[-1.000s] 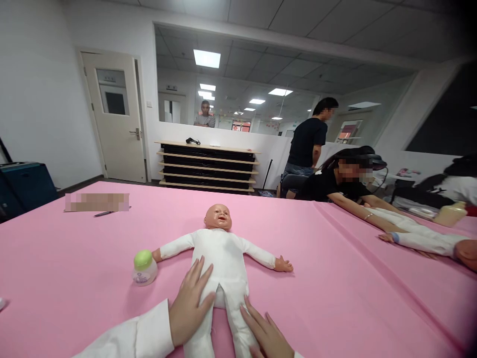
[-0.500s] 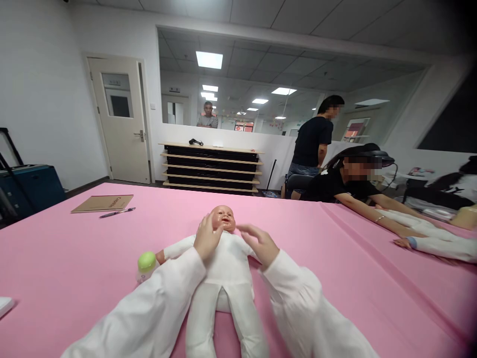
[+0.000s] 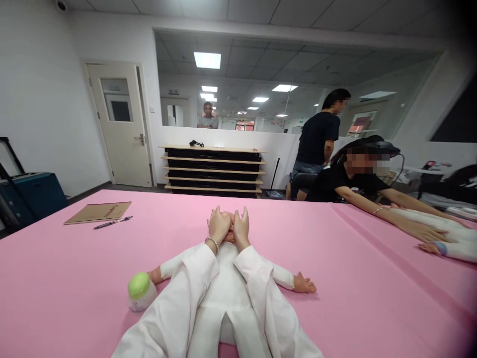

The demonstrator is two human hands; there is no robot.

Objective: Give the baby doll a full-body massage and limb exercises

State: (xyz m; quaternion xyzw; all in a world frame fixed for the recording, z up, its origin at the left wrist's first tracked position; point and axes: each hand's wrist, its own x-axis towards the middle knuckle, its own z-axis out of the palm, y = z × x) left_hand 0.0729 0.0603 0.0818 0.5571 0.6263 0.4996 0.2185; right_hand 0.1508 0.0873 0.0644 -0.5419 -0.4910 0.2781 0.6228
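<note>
A baby doll (image 3: pixel 225 278) in white clothes lies on its back, arms spread, head away from me. My left hand (image 3: pixel 218 224) is over the left side of the doll's head, fingers apart and pointing up. On the other side of the face is my right hand (image 3: pixel 241 228), its fingers also stretched upward. Between them most of the doll's face is hidden; whether both palms touch it I cannot tell. A bottle with a green cap (image 3: pixel 139 291) stands beside the doll's hand at the left.
A brown notebook (image 3: pixel 97 212) and a pen (image 3: pixel 113 222) lie on the pink-covered table (image 3: pixel 357 308). At the right, a co-worker (image 3: pixel 357 169) reaches over another doll (image 3: pixel 439 223). Another person (image 3: pixel 318 134) stands behind. A blue suitcase (image 3: pixel 35 196) is at the far left.
Both my hands have come in toward the doll's head from its sides and now cover most of the face. The co-worker's hand now rests on the other doll.
</note>
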